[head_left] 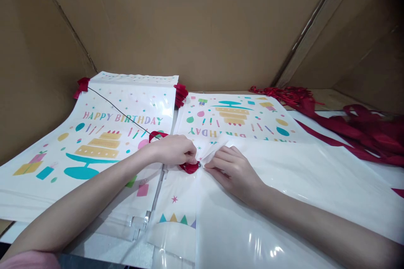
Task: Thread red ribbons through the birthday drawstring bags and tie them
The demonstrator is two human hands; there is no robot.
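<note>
L hand [173, 150], approx. centre frame, has its fingers curled nearly closed, apparently w/ the red ribbon [189, 168] in their grip; ribbon shows both sides of the hand, its run upper L to lower R. R hand [235, 172], just R of centre, has thumb + fingers pinched on the lifted corner of the white sheet [252, 222]. Sheet's L edge runs approx. vertical, down to bottom centre. Ribbon's lower loop meets that edge betw. both hands' fingertips, L of R thumb; L hand's nearer the ribbon.
</note>
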